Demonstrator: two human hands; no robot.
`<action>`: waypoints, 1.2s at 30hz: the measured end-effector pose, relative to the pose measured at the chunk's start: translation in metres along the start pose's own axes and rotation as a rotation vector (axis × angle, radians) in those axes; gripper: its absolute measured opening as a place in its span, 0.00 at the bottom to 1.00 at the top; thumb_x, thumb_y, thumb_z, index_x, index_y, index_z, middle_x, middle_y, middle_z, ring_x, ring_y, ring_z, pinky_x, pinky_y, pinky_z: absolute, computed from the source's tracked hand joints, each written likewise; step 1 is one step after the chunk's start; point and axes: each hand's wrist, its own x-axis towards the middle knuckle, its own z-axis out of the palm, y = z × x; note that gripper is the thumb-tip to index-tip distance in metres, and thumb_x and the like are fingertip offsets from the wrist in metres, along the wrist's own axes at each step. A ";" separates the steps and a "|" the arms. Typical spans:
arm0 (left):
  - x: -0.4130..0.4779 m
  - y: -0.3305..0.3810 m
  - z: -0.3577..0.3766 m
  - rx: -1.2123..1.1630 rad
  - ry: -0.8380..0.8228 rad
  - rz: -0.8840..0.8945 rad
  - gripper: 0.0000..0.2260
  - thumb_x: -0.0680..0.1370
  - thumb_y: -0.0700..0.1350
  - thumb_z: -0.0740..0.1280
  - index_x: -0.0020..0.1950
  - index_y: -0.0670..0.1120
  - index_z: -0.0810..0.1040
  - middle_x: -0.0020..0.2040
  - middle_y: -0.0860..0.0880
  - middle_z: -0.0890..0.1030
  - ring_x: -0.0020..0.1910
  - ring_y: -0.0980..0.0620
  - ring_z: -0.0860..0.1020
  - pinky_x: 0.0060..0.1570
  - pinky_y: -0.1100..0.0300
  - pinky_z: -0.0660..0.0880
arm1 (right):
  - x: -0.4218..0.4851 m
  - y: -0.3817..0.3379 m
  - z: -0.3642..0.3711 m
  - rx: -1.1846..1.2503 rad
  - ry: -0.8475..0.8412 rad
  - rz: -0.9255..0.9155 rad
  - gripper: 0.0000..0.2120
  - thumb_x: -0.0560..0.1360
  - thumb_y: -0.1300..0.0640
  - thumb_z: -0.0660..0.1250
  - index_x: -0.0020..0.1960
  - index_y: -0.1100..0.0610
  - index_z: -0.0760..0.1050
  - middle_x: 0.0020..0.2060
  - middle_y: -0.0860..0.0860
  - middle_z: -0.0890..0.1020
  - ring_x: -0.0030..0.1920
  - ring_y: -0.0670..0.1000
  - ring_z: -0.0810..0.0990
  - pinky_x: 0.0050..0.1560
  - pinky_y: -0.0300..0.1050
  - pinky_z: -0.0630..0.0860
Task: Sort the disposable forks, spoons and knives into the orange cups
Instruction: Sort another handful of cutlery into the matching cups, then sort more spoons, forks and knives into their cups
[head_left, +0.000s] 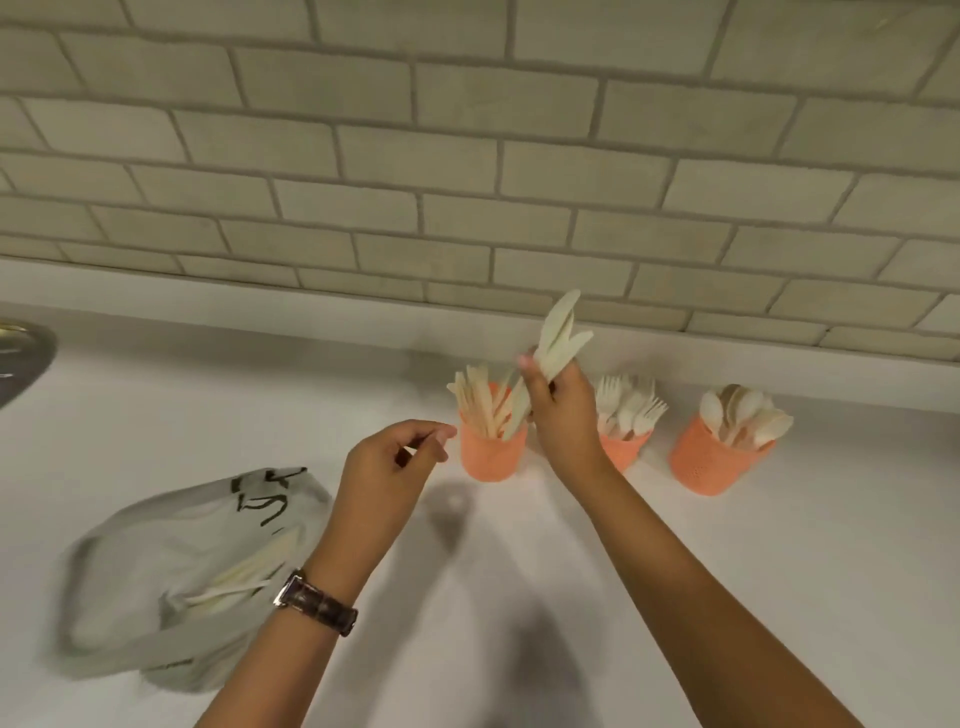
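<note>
Three orange cups stand in a row by the wall. The left cup (488, 457) holds knives, the middle cup (623, 449) forks, the right cup (709, 465) spoons. My right hand (561, 410) grips a small bunch of pale knives (558, 340), blades up, with their handles reaching down into the left cup. My left hand (387, 467) hovers just left of that cup, thumb and fingertips nearly touching, with nothing visible between them. A grey plastic bag (171, 566) with more cutlery inside lies at the lower left.
The white countertop (779, 571) runs along a tiled wall (467, 182). A metal sink edge (21, 358) shows at the far left. A wristwatch (317, 605) is on my left wrist.
</note>
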 end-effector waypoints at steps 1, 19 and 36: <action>0.004 -0.004 -0.010 -0.007 -0.001 -0.006 0.08 0.76 0.46 0.66 0.43 0.58 0.81 0.37 0.58 0.82 0.31 0.58 0.72 0.31 0.73 0.66 | 0.008 0.000 0.013 -0.042 0.026 -0.003 0.08 0.78 0.54 0.63 0.40 0.50 0.72 0.30 0.46 0.75 0.31 0.42 0.75 0.34 0.38 0.71; -0.017 -0.006 -0.101 0.043 0.075 0.098 0.06 0.75 0.47 0.67 0.45 0.59 0.81 0.40 0.62 0.81 0.31 0.56 0.74 0.34 0.72 0.70 | -0.003 -0.008 0.039 -0.563 -0.051 0.060 0.23 0.69 0.58 0.73 0.63 0.56 0.74 0.52 0.51 0.78 0.43 0.51 0.77 0.47 0.40 0.72; -0.105 -0.081 -0.194 0.526 0.261 -0.240 0.23 0.71 0.38 0.70 0.63 0.56 0.76 0.61 0.55 0.70 0.40 0.56 0.76 0.37 0.68 0.69 | -0.104 -0.040 0.206 -0.652 -1.112 -0.308 0.19 0.75 0.63 0.64 0.66 0.59 0.72 0.64 0.54 0.74 0.64 0.53 0.72 0.63 0.40 0.67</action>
